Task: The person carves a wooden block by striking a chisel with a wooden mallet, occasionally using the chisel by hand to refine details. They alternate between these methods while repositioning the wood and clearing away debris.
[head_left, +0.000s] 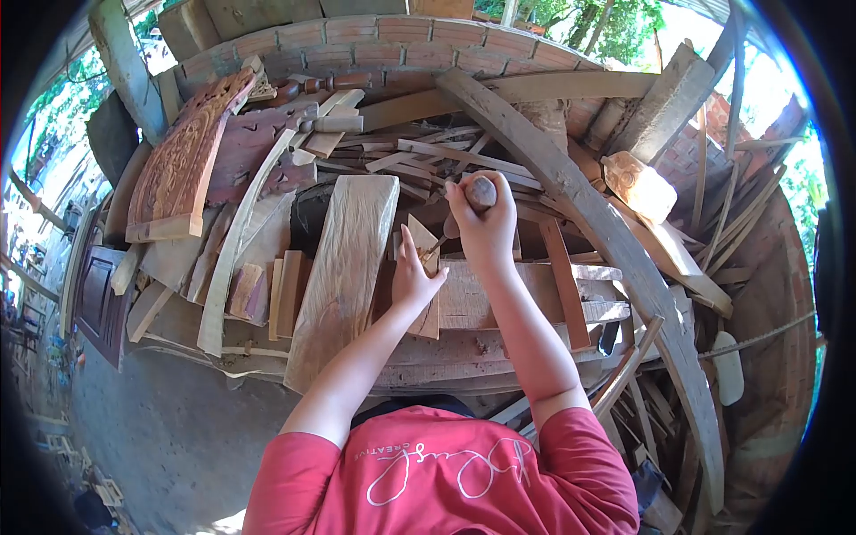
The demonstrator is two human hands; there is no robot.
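Note:
My right hand [484, 218] is wrapped around the rounded wooden handle [481, 193] of a chisel, seen from its butt end. Its thin shaft [435, 245] slants down and left to a small light wooden board [425, 308] standing tilted on the bench. Against this board rests my left hand [415, 278], fingers stretched out and thumb apart. Small shavings or carved marks show where the tool meets the wood, too small to make out. A wide, thick plank [343, 259] leans just left of my left hand.
A thick timber block [473, 294] lies under my arms. A long curved beam [580, 205] crosses to the right. Wood strips [446, 156] pile up behind, before a brick wall [357, 45]. A carved panel [183, 152] and a curved slat [241, 241] stand left.

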